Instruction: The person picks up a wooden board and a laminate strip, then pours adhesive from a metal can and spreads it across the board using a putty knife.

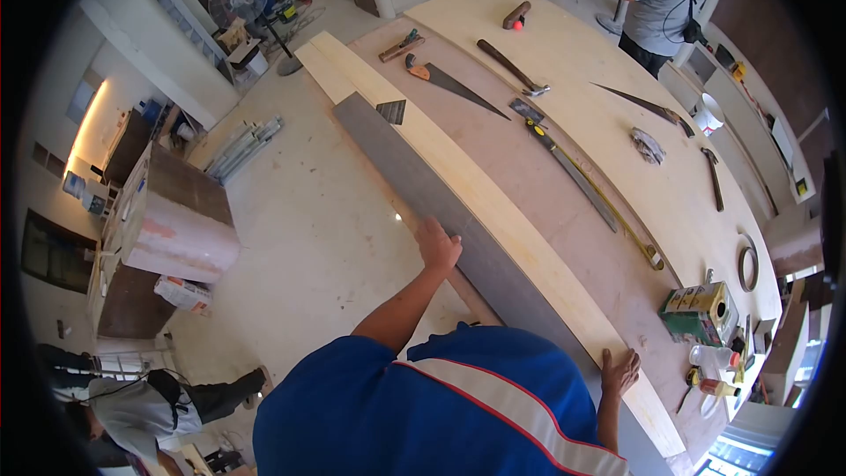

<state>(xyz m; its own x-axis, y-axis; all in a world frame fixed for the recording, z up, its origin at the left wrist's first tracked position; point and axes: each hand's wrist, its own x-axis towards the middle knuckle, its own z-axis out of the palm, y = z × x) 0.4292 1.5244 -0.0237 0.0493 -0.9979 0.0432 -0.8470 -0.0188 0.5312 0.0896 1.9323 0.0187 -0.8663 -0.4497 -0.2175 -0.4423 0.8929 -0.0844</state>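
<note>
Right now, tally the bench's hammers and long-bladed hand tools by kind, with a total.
Claw hammers: 2
Handsaws: 2
Long-bladed tool with yellow-and-black handle, exact type unclear: 1
Total: 5

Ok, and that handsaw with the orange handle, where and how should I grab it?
Take the handsaw by its orange handle, probably coming from above with your left hand, the nearer one. The saw lies flat, its blade tapering away from the handle toward your right, so stay off the blade; I can't tell which edge is toothed. Mind the wooden plane just beyond.
</note>
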